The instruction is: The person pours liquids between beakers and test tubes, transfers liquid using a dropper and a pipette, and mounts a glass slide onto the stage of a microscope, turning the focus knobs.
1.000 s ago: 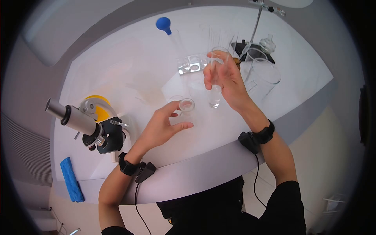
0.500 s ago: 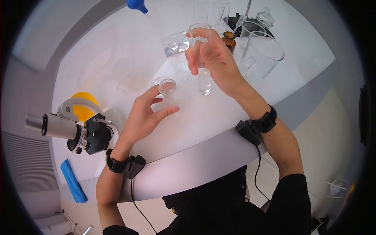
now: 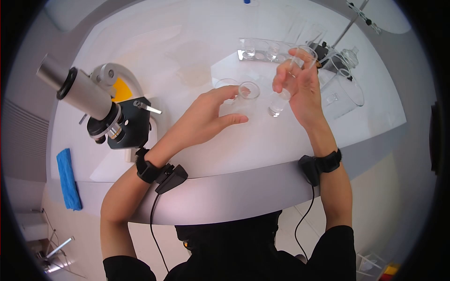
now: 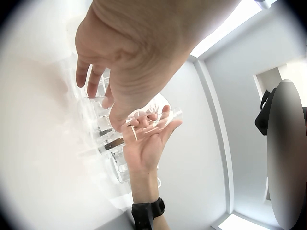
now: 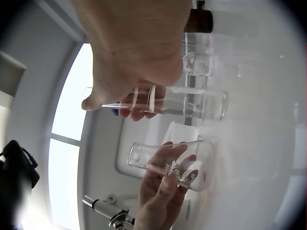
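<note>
The left hand (image 3: 201, 114) reaches in from the left, with its fingers round the back of a glass flask (image 5: 173, 165) and its thumb in front, so it holds the flask. The right hand (image 3: 302, 89) is up, its fingers curled round a tall glass tube (image 5: 199, 103). Both are over the middle of the tabletop (image 3: 197, 56), but it is hard to see if they touch it. A brown bottle (image 5: 200, 20) is mostly hidden by the right hand, and a blue bulb (image 3: 247, 1) is cut off at the top of the head view. The tube seems to have clear liquid low down; the flask is too see-through to tell. A big beaker (image 3: 342, 105) stands near the tabletop's right edge. Farther back, a shiny rack (image 3: 241, 55) holds small glass things.
</note>
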Tool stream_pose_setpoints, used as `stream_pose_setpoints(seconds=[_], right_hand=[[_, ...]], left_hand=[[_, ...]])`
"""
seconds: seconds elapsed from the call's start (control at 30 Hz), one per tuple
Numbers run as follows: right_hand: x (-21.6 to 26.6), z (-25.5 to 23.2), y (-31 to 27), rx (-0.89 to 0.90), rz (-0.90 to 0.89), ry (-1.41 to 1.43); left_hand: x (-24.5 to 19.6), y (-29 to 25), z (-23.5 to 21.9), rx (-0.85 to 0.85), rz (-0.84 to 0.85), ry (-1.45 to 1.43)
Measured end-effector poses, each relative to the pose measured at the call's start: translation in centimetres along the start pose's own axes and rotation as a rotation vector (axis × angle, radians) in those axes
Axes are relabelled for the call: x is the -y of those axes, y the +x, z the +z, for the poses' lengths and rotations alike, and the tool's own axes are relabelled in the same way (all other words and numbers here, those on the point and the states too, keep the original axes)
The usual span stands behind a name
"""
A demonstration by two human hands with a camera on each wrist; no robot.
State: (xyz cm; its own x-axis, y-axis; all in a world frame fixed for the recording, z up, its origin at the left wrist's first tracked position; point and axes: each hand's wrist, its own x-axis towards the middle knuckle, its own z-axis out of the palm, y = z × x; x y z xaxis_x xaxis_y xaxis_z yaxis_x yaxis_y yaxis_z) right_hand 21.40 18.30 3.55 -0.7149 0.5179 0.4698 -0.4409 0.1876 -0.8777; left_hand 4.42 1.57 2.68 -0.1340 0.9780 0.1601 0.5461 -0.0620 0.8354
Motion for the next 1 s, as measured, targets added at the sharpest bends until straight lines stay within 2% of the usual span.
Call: stream_pose_setpoints(seconds=[0.07,0.17,0.23,0.37,0.43,0.5,0.57,0.67,0.73,1.0], right_hand=[[-0.1,-0.3,0.0,0.022,0.011,-0.019],[-0.2,-0.8,0.0,0.118,0.076,-0.091],[0.2,-0.9,0.0,0.179,0.227,-0.209],[0.3,-0.4,0.2,0.167,0.208,-0.177],[0.7,-0.7,0.1,0.153,0.110,-0.286],[1.9,-0.9,0.4,0.190,0.100,-0.303],[2.2,-1.6,0.5,0.223,0.086,-0.316],[2.1,-2.4,0.2,0.245,-0.005,-0.365],[2.5,-2.4,0.0,0.195,-0.102,-0.575],[3.5,-1.7,0.5,0.208,-0.344,-0.896]], left_hand=[[0.3,0.0,0.0,0.008,0.079,0.001],[0.5,-0.3,0.1,-0.006,0.099,-0.013],[0.1,-0.3,-0.1,-0.010,0.106,-0.003],[0.5,-0.4,0.0,-0.004,0.127,0.048],[1.0,-0.4,0.2,-0.027,0.148,0.075],[1.1,-0.4,0.5,-0.043,0.168,0.102],[1.1,-0.3,0.9,-0.110,0.170,0.013],[0.3,-0.3,0.6,-0.079,0.114,-0.049],[0.2,-0.1,0.3,-0.077,0.114,-0.051],[-0.5,0.2,0.1,-0.063,0.072,-0.084]])
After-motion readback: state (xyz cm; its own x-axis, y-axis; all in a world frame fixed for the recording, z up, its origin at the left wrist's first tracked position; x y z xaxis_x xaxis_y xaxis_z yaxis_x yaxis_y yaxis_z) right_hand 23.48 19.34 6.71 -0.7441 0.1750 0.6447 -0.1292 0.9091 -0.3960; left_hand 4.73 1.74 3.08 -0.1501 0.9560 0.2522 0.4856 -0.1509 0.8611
